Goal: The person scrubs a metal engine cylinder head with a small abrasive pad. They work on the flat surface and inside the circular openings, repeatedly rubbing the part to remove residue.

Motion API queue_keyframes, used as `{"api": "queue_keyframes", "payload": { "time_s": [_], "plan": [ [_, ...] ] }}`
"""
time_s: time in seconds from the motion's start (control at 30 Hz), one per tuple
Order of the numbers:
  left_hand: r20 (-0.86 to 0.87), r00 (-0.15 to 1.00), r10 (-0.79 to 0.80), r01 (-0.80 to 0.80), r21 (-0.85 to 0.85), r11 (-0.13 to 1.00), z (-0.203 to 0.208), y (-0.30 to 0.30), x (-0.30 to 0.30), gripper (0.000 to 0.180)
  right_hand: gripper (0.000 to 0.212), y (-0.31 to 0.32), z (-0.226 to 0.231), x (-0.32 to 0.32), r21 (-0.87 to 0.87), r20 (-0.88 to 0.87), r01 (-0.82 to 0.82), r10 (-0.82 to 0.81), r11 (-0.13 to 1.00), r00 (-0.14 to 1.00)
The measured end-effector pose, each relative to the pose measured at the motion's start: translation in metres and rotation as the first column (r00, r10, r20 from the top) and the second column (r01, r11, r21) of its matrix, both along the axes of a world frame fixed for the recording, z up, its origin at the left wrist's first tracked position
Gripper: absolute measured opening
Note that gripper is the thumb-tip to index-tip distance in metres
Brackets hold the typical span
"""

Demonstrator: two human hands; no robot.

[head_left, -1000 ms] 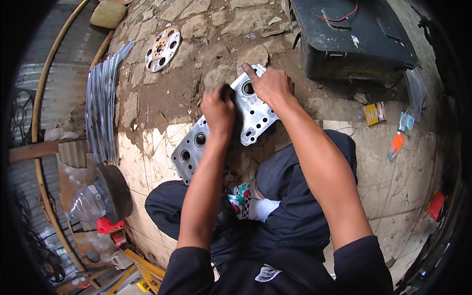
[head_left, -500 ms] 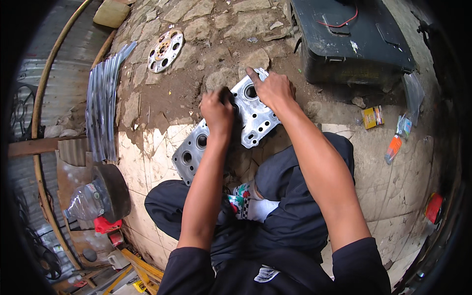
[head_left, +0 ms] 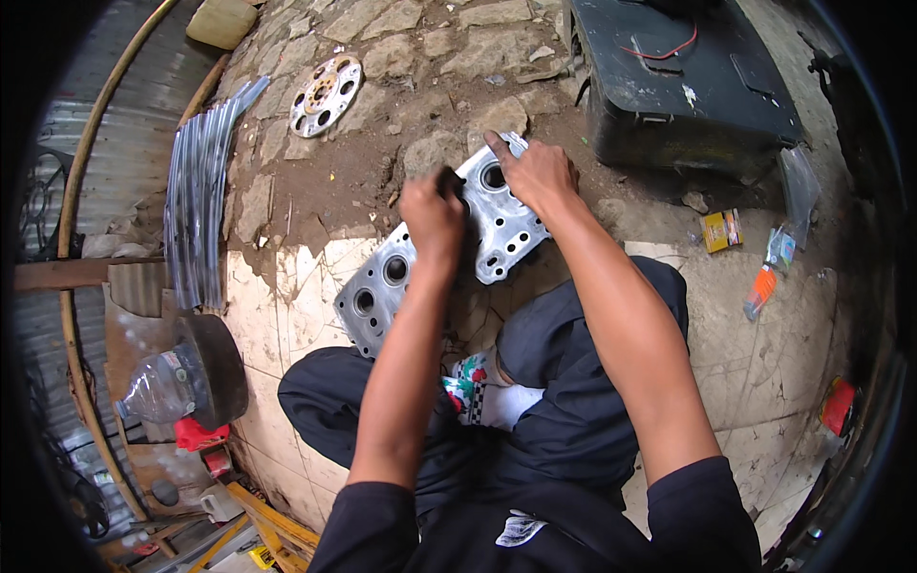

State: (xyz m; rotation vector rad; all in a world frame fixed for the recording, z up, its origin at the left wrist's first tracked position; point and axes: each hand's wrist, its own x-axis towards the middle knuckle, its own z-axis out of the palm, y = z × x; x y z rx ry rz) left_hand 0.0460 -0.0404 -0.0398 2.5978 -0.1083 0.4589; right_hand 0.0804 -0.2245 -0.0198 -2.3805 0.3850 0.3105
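Note:
A grey metal cylinder head (head_left: 488,206) with round ports and small holes lies slantwise in front of my crossed legs. My right hand (head_left: 544,180) grips its far right end, thumb stretched along the upper edge. Over the middle of its face, my left hand (head_left: 432,220) is closed in a fist and smeared by motion. Something dark shows at its fingers, too blurred to name. The left forearm covers part of the cylinder head's near end.
A round flywheel plate (head_left: 326,96) lies on the stony dirt beyond. A large black box (head_left: 688,105) stands far right, with a small yellow packet (head_left: 721,230) nearer me. On the left are clear plastic strips (head_left: 198,196) and a clear bottle (head_left: 160,387) against a dark round tub.
My left hand has shifted slightly right across the cylinder head's face. The right hand keeps its hold, and the view has moved a little.

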Motion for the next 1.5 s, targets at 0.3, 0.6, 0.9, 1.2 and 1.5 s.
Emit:
{"api": "queue_keyframes", "payload": {
  "time_s": [0.3, 0.6, 0.9, 1.2, 1.5],
  "plan": [
    [0.085, 0.996, -0.006, 0.001, 0.06, 0.998, -0.003, 0.006, 0.0, 0.01, 0.107, -0.001, -0.005, 0.006, -0.044, -0.007, 0.022, -0.022, 0.999, 1.0],
    [-0.047, 0.999, 0.014, -0.031, -0.389, 0.921, 0.038, 0.053, -0.09, 0.024, 0.102, -0.001, 0.004, -0.001, -0.015, -0.034, 0.038, -0.038, 0.999, 0.999],
    [-0.1, 0.971, 0.216, -0.238, -0.452, 0.86, 0.01, 0.141, -0.102, 0.032, 0.099, 0.004, -0.003, 0.012, -0.072, -0.049, 0.019, -0.022, 0.997, 0.999],
    [-0.053, 0.998, -0.042, -0.017, -0.797, 0.604, 0.011, 0.036, -0.041, 0.028, 0.103, -0.003, -0.017, -0.002, -0.202, 0.136, -0.004, 0.032, 0.979, 0.99],
    [-0.06, 0.996, 0.066, -0.085, -0.856, 0.509, -0.019, 0.04, -0.04, 0.027, 0.042, 0.026, 0.01, -0.026, -0.415, 0.709, 0.102, 0.251, 0.904, 0.659]
  ]
}}
